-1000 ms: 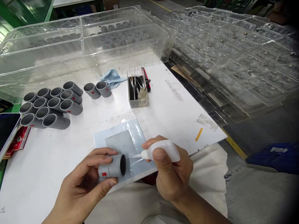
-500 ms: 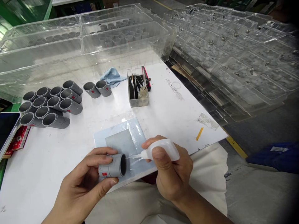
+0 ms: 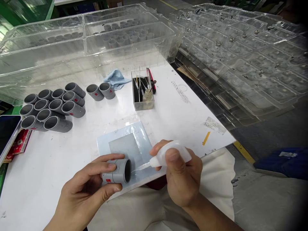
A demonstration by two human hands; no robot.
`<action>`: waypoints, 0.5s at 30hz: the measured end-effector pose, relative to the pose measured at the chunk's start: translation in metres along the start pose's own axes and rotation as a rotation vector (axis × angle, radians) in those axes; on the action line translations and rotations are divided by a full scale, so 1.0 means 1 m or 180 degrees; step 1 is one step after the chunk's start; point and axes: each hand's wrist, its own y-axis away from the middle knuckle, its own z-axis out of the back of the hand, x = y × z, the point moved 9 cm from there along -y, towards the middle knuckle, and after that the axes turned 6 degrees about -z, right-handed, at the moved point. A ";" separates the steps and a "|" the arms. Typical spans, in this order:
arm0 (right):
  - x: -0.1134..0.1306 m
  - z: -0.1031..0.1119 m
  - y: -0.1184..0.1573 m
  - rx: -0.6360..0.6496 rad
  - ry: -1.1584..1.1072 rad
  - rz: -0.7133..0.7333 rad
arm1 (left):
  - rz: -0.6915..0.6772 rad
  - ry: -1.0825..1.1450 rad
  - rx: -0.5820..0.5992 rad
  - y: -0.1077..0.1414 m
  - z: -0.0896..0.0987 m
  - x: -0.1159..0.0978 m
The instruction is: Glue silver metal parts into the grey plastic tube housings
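My left hand (image 3: 83,184) grips a short grey plastic tube (image 3: 117,171) with a small red label, its open end facing right. My right hand (image 3: 184,181) holds a white squeeze bottle (image 3: 172,154) tilted down to the left. The bottle's thin clear nozzle (image 3: 141,167) reaches to the tube's rim. Under both sits a plastic-wrapped pale blue pad (image 3: 106,141) with a grey square on it. Several matching grey tubes (image 3: 51,107) lie stacked at the left of the white table (image 3: 180,109), and two more tubes (image 3: 101,91) stand apart from them.
A clear box (image 3: 141,106) holds brushes and a small jar, beside a blue cloth (image 3: 116,80). Clear plastic trays (image 3: 84,41) with grey tubes stand behind the table. More stacked trays (image 3: 240,57) rise at right. A tablet (image 3: 7,134) lies at the left edge.
My right hand and the bottle have shifted slightly right, and the bottle now tilts more steeply. The left hand and tube have barely moved.
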 end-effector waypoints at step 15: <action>-0.001 0.000 0.001 -0.0135 0.0127 0.0037 | -0.0122 -0.0045 0.0198 -0.003 -0.004 -0.007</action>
